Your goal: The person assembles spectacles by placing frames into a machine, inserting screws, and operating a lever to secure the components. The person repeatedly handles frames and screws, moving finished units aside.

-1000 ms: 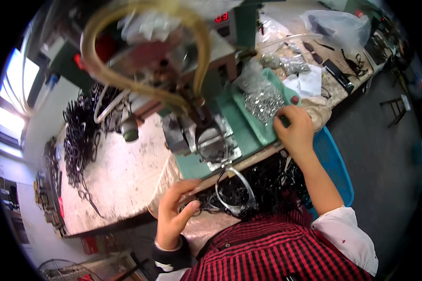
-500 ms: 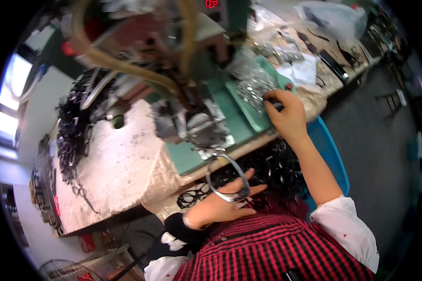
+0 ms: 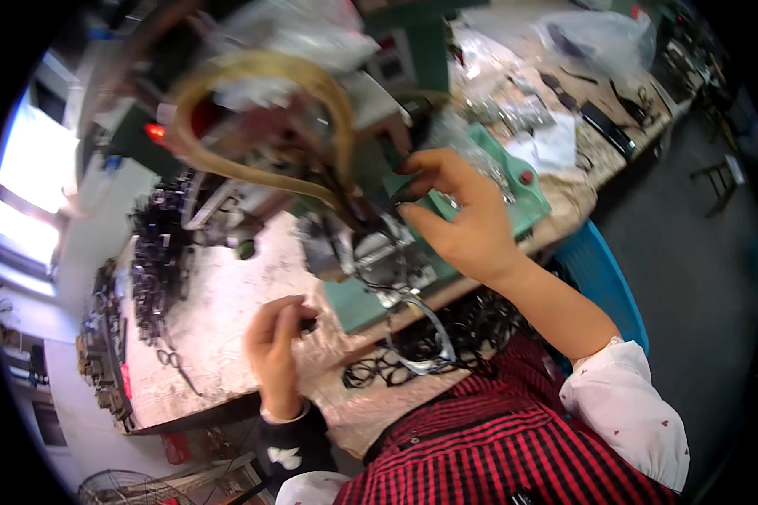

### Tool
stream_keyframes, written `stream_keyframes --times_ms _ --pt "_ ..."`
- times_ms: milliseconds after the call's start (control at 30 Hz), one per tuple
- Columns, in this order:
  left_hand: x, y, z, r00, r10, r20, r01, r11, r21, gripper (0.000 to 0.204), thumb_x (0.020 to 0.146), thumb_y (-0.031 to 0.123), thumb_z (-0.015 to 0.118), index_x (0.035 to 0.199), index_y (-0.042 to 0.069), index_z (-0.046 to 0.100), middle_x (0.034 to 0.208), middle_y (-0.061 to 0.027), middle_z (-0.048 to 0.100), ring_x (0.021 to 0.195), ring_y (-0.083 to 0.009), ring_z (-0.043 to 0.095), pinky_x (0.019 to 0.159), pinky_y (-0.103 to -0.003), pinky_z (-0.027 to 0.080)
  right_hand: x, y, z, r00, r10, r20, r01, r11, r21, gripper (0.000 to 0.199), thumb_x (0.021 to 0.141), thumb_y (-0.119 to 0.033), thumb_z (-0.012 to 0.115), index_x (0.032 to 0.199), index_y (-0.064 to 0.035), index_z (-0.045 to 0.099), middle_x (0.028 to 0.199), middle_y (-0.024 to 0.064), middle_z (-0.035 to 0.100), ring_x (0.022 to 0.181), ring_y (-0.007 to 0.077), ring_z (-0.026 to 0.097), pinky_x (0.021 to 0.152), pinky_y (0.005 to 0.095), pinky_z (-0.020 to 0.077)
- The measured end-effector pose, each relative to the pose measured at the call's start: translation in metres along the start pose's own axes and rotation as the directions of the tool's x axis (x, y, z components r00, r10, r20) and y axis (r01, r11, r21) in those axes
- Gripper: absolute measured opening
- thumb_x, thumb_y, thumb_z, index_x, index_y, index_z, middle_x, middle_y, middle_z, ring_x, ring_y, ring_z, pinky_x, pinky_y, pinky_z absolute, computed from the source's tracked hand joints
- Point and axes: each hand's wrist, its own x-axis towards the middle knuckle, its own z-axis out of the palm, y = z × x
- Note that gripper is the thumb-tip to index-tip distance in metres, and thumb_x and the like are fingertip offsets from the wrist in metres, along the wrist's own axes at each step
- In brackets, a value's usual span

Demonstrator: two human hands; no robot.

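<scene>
A spectacle frame with a silvery rim hangs from the metal fixture of a bench machine. Just right of the fixture is my right hand, its thumb and forefinger pinched close together. Whatever lies between those fingertips is too small to make out. My left hand is raised over the bench's front edge, left of the fixture, with curled fingers. Something dark shows at its fingertips, but I cannot tell what. Behind my right hand, a green tray holds small shiny metal parts, partly hidden.
Dark spectacle frames lie in front of the bench. At left are a heap of dark frames and scissors. A thick yellowish hose loops over the machine. A blue bin stands at right.
My left hand has left the hanging spectacle frame and moved left, its spread fingers now curled. My right hand has come from the tray leftward to the fixture. The view has shifted slightly.
</scene>
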Motion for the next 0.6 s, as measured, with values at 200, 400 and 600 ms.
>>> stream_keyframes --times_ms 200,400,600 --pt "0.003 -0.049 0.018 0.949 0.08 -0.305 -0.131 0.98 -0.152 0.029 0.1 0.007 0.058 0.128 -0.003 0.057 0.113 -0.012 0.066 0.088 -0.0165 0.065 0.07 -0.026 0.053 -0.006 0.003 0.032 0.988 0.136 -0.073 -0.125 0.983 0.138 0.043 0.08 0.001 0.069 0.121 0.0024 0.056 0.086 0.0092 0.069 0.082 0.0152 0.066 0.079 0.0285 0.0497" --pt "0.022 0.046 0.016 0.764 0.557 -0.324 -0.612 0.785 -0.093 0.02 0.106 0.012 0.046 0.114 0.0 0.059 0.099 -0.0115 0.065 0.075 -0.0182 0.064 0.061 -0.028 0.051 -0.006 0.0 0.036 0.981 0.193 -0.017 -0.18 0.942 0.285 0.05 0.083 0.001 0.07 0.129 0.0031 0.051 0.092 0.0056 0.067 0.089 0.0113 0.061 0.085 0.026 0.0471" --pt "0.063 0.077 0.039 0.475 0.848 -0.233 -0.774 0.529 0.347 0.016 0.103 0.001 0.046 0.109 -0.005 0.059 0.092 -0.0155 0.067 0.071 -0.0179 0.064 0.065 -0.027 0.056 -0.008 -0.021 0.043 0.952 0.299 0.071 -0.3 0.859 0.414 0.048 0.088 0.005 0.063 0.133 0.0026 0.047 0.101 0.0056 0.068 0.095 0.0126 0.062 0.093 0.0261 0.0455"
